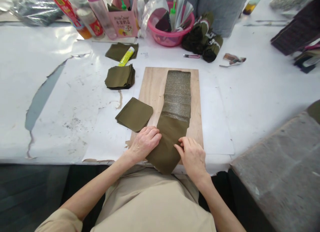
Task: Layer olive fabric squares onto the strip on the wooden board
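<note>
Matte, flat olive-green fabric piece (169, 138) overhangs near edge of tan rectangular wooden board (151, 87). Left hand (145, 142) sits curled at its left side, grip unclear; right hand (193, 157) pinches its right.

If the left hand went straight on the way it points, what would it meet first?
The left hand would first meet the olive fabric piece, whose edge it already appears to touch; depth is hard to judge.

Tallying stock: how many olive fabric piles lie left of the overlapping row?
3: back pile under the yellow tube; middle pile just nearer; near pile by the left hand.
</note>
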A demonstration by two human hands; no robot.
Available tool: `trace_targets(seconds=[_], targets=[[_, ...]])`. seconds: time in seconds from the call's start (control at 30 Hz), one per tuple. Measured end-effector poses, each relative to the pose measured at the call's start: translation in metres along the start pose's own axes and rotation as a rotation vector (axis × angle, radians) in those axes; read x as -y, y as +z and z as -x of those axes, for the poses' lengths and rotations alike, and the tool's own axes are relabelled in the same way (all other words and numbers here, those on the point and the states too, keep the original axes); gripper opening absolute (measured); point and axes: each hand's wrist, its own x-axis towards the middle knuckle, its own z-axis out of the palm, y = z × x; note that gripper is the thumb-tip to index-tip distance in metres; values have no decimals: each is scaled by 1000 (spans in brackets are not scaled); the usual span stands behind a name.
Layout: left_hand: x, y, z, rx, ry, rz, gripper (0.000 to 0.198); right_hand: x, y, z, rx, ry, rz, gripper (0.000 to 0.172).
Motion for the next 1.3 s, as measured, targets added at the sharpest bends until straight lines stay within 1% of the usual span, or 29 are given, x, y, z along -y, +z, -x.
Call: trace_targets(seconds=[0.13,0.23,0.3,0.4,0.43,0.53,0.63,0.7,0.77,0.83,0.97,1.13,1.3], targets=[[-1,-1,0,17,-11,-12,17,-2,-2,-5,54,0,-67,17],[-2,-2,1,9,-29,9,17,-3,-5,-6,62,-17,-98,21],[-3,-4,0,-11,-48,32,16,-3,-7,-6,50,-22,-130,20],[-5,-8,-6,-19,-20,69,25,-3,-10,-4,70,-27,-218,16],[-5,-8,-10,-2,6,92,26,-3,-11,-3,85,-24,-251,15],[-6,-9,-20,82,46,195,19,-3,-14,-3,110,10,-363,14],[-6,-11,-27,159,26,327,22,-2,-15,-4,106,33,-477,13],[-7,-14,-29,185,-1,419,21,-1,-16,-5,89,19,-518,15],[-7,-18,-29,194,-56,507,18,1,-16,-6,74,10,-533,17],[-6,-22,-27,202,-141,592,15,1,-15,-6,78,30,-550,17],[1,-24,-22,196,-326,703,13,-3,-15,-6,139,144,-619,18],[10,-19,-14,172,-509,842,16,-10,-13,-8,258,268,-866,25],[9,-19,-10,80,-642,985,24,-14,-7,-11,312,365,-1050,29]])
